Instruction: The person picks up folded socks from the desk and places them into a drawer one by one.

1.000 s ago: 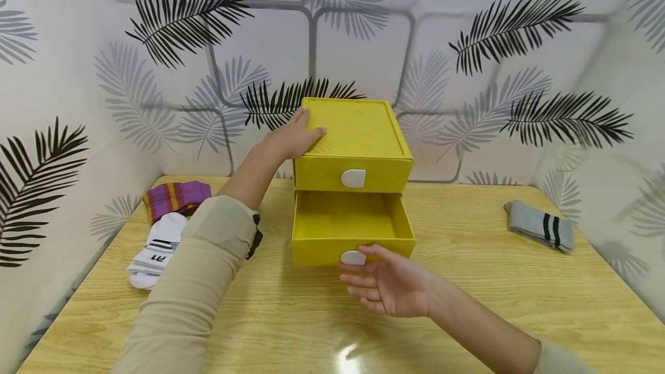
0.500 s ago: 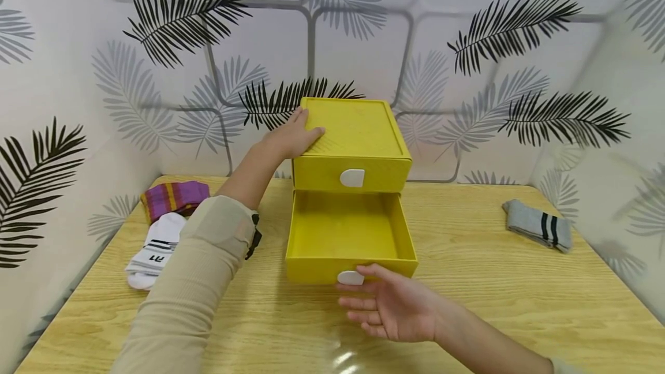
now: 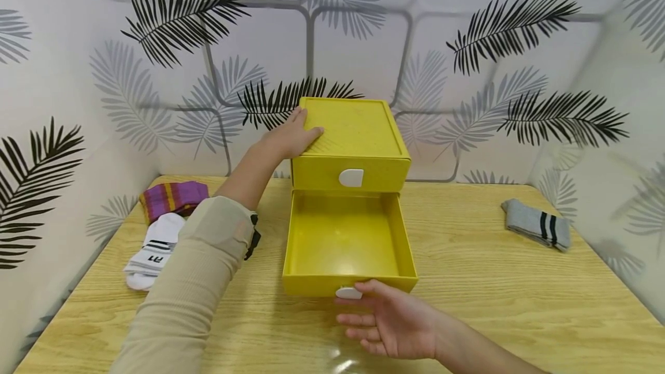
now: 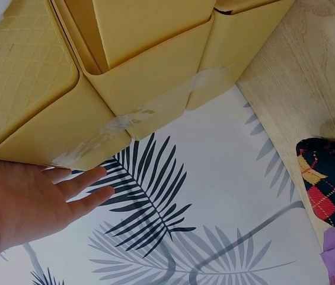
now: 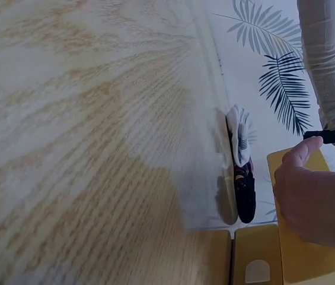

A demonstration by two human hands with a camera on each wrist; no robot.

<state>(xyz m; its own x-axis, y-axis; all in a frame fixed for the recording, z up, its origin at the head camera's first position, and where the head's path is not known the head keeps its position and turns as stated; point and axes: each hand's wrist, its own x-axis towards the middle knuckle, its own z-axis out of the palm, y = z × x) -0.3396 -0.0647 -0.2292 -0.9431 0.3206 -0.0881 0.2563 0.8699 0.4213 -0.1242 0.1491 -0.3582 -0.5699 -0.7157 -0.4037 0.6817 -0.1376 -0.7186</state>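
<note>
A yellow drawer box (image 3: pixel 358 126) stands mid-table, its middle drawer (image 3: pixel 312 286) pulled well out and bare inside. At that drawer's front, my right hand (image 3: pixel 395 328) pinches the white tab (image 3: pixel 348 292) between thumb and index finger, other fingers spread below. My left hand (image 3: pixel 291 134) rests over the box's top left edge, thumb on the lid. In the left wrist view its fingers (image 4: pixel 81 187) lie straight along the back of the box. Under the pulled drawer, the right wrist view shows a bottom drawer (image 5: pixel 257 246), pushed in, which the head view hides.
On the left of the wooden table (image 3: pixel 467 281) lie a folded white sock (image 3: pixel 156 247) and a purple striped sock (image 3: pixel 176 196), with a dark argyle sock (image 4: pixel 327 190) beside it. A folded grey sock (image 3: pixel 537 224) lies at the right. Leaf-patterned walls (image 3: pixel 358 45) enclose the table.
The middle drawer has slid farther out toward me, my right hand moving back with its tab. More of the drawer's floor shows. My left hand stays on the box.
</note>
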